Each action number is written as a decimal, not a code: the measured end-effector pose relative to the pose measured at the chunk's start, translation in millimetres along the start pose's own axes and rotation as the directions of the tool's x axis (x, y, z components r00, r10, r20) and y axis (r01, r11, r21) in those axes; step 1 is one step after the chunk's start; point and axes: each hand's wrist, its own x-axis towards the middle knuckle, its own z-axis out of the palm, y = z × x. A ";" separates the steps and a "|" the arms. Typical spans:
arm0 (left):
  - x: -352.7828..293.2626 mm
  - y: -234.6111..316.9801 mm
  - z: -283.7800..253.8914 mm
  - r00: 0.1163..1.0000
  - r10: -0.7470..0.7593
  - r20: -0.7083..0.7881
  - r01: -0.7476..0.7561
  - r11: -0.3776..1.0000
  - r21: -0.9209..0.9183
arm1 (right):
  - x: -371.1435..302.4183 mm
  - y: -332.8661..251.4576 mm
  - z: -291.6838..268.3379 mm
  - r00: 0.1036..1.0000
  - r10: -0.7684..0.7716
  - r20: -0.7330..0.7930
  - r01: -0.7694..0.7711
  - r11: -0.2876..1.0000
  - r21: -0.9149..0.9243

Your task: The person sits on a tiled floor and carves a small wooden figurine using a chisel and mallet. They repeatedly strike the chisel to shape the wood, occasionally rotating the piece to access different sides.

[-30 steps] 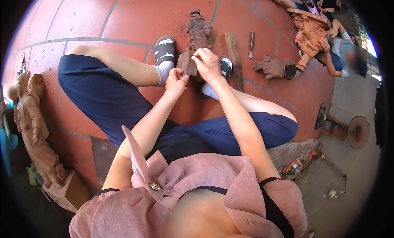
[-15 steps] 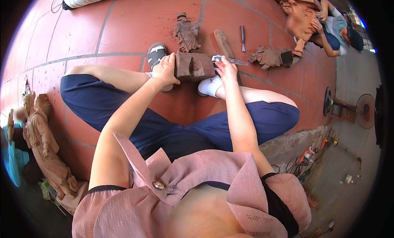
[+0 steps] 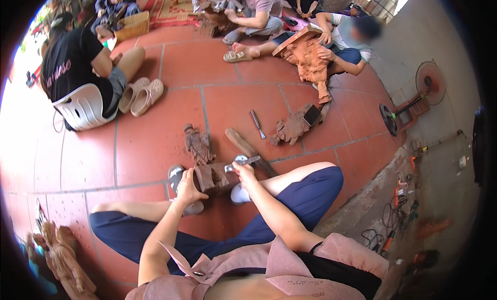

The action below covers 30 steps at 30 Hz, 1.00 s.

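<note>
A squared reddish-brown wooden block (image 3: pixel 211 178) with a notch cut in its face stands on the tiles between my feet. My left hand (image 3: pixel 188 190) braces its left end, fingers along the side and thumb toward the front. At the block's right end, my right hand (image 3: pixel 245 174) pinches a flat, tapered metal blade (image 3: pixel 251 161) that points right; its exact kind is unclear. Just beyond the block is a small carved wooden figure (image 3: pixel 197 146). To its right lies a long wooden bar (image 3: pixel 242 144), partly behind my right foot.
A chisel (image 3: pixel 257 124) and another carved figure (image 3: pixel 291 127) with a dark phone (image 3: pixel 312 115) lie farther right. Several people sit ahead, one on a white stool (image 3: pixel 85 109), another holding a large carving (image 3: pixel 306 59). A tall statue (image 3: pixel 66 261) is left, a fan (image 3: pixel 430 83) right.
The view has tilted up, bringing more seated people and floor into sight. My hands stay at the block's two ends, and the blade now angles slightly upward to the right.
</note>
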 end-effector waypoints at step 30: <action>-12.0 24.5 24.7 0.999 0.041 0.018 -0.043 0.993 0.107 | -41.4 -20.0 34.9 0.989 -0.149 0.022 0.149 0.989 -0.002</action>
